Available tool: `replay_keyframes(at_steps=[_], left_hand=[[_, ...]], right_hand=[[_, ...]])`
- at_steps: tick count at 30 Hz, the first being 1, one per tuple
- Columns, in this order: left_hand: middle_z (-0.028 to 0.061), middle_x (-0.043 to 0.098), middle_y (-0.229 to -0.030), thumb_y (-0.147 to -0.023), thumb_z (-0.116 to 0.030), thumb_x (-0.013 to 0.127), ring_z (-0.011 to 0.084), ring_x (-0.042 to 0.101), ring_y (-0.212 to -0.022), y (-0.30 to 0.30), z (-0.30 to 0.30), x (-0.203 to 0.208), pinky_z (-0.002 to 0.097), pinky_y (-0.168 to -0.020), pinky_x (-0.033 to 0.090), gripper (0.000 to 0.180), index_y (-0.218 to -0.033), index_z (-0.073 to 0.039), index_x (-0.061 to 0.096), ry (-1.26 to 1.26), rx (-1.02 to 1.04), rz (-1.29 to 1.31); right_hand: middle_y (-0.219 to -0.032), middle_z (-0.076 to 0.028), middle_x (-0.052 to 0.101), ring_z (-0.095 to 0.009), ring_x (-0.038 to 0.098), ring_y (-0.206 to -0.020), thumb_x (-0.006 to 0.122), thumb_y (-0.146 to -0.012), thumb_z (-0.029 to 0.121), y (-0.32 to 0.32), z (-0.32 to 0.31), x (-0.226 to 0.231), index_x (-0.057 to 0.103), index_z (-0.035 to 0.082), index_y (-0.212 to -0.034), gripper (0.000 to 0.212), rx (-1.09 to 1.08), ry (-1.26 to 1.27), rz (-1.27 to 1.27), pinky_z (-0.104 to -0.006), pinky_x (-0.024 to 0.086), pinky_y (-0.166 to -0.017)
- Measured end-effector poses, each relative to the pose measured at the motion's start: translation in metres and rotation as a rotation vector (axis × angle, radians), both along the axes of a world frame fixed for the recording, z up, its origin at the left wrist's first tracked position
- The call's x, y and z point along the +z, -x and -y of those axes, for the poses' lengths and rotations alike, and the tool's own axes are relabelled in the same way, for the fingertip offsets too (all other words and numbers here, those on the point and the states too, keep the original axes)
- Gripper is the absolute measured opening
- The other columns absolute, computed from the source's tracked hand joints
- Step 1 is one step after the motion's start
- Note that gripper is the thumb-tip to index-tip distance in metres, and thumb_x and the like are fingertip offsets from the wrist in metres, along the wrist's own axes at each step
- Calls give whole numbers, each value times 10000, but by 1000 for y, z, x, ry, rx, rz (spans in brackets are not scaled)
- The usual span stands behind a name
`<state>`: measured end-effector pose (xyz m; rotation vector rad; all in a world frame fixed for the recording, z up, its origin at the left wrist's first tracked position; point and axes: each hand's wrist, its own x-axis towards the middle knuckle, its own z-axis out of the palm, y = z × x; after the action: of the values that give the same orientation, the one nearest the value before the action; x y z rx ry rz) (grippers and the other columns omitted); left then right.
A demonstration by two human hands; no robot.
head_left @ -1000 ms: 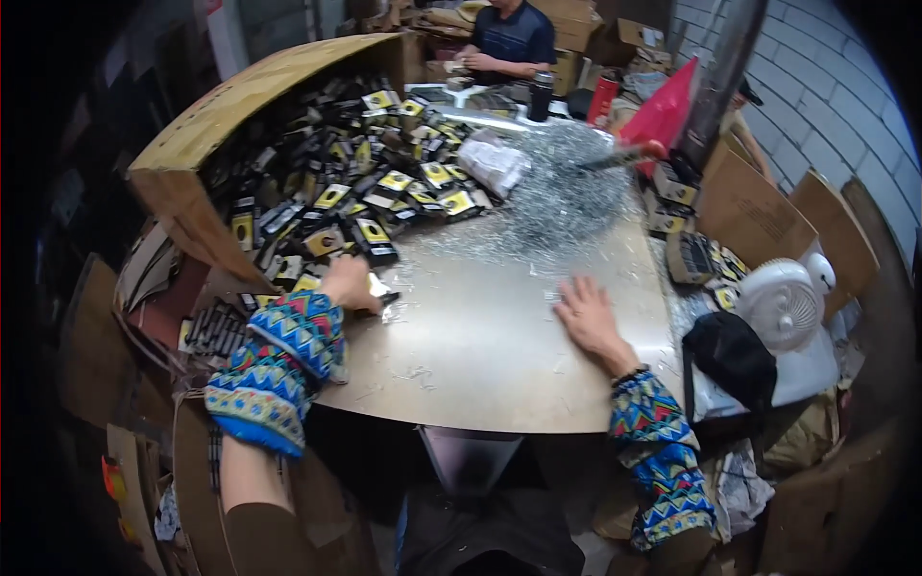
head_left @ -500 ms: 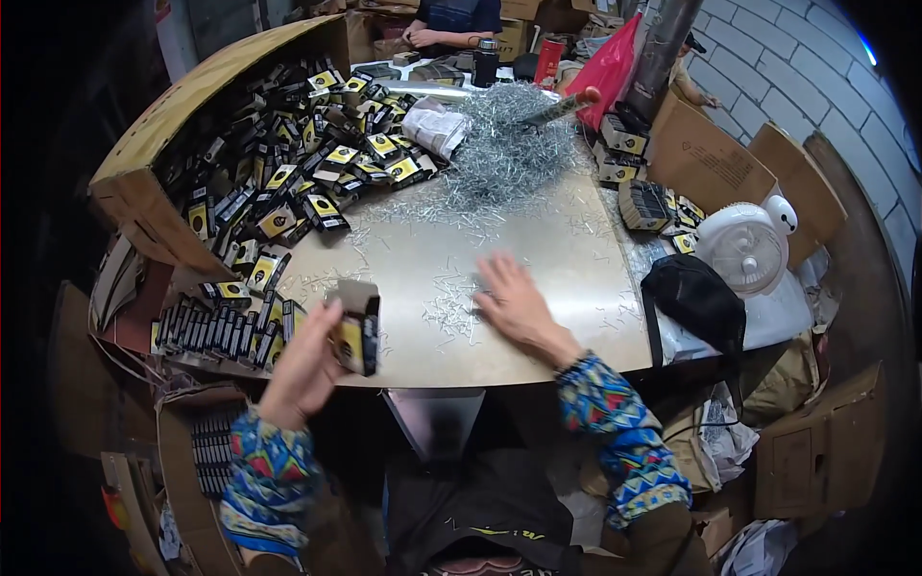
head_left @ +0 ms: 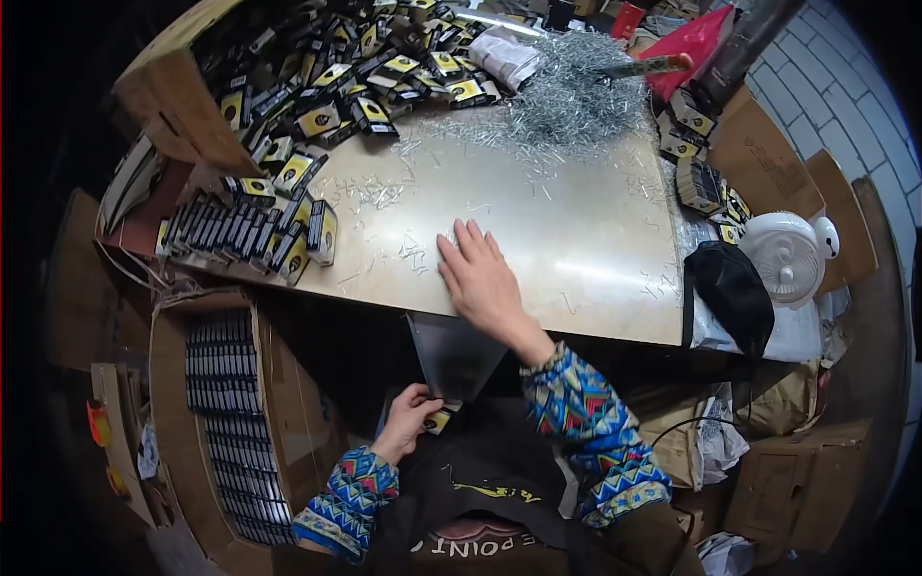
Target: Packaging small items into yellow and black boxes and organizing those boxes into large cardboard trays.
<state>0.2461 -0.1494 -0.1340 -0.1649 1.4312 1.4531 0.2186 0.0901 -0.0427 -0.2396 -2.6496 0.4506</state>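
My left hand [head_left: 407, 422] is below the table's front edge, fingers closed on a small black-and-yellow cardboard box [head_left: 438, 419]. It is held at the lower end of a grey metal chute [head_left: 449, 355]; whether anything is inside the box cannot be seen. My right hand [head_left: 483, 283] lies flat on the pale tabletop [head_left: 595, 230], fingers stretched, just above the chute's upper end. A few thin, shiny metal pins [head_left: 413, 253] are scattered beside its fingertips. Farther back rises a large tangled heap of the same pins [head_left: 576, 101].
At left, a tipped carton [head_left: 182, 106] spills many small boxes, with a row of upright boxes [head_left: 226, 230] nearer. Below stands a carton packed with boxes [head_left: 230, 413]. A white fan [head_left: 783, 254] and black bag [head_left: 732, 293] occupy the right edge.
My left hand has carried the box from above the table down to the chute's lower end. My right hand has come toward the front edge, and the small pin pile beside it is gone from the tabletop.
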Motion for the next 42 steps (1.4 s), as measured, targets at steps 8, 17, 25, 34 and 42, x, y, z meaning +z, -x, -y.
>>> replay_keyframes(at_steps=[8,17,25,34,42], left_hand=[[12,632,-913,-849,-17,652,96,605,-778,-30,-7,11,220,-580,466,224,-1037,-91,552,-139,236,199],[65,613,-1080,-839,8,630,131,611,-961,-35,3,9,265,-806,517,374,-1185,-48,500,-260,234,216],[178,524,-1228,-770,-78,749,293,554,-1136,-52,14,-5,373,-965,450,690,-1340,-18,364,110,-209,-880],[177,513,-1150,-683,-14,774,337,570,-1029,-40,34,34,390,-883,481,827,-1400,-76,367,-37,-122,-1133],[211,538,-1192,-651,-13,784,383,568,-1058,-12,8,57,403,-910,482,866,-1415,-27,375,-59,-180,-1326]], right_hand=[[-1408,-339,391,-488,355,-1339,543,-963,193,-64,69,26,453,-47,-1352,467,26,40,132,-500,335,-1101],[-1050,-126,624,-314,580,-960,570,-763,-78,-102,50,46,654,26,-1020,291,166,396,160,-393,488,-832],[-1162,-181,594,-342,593,-1017,572,-785,23,-131,98,-27,575,-24,-1169,387,462,282,394,-408,489,-852],[-1005,-148,680,-319,638,-974,697,-865,133,-141,91,-9,672,0,-1007,196,271,666,215,-369,525,-814],[-1170,-171,632,-337,597,-1065,727,-823,105,-113,77,32,663,29,-1056,253,300,528,70,-401,509,-882]])
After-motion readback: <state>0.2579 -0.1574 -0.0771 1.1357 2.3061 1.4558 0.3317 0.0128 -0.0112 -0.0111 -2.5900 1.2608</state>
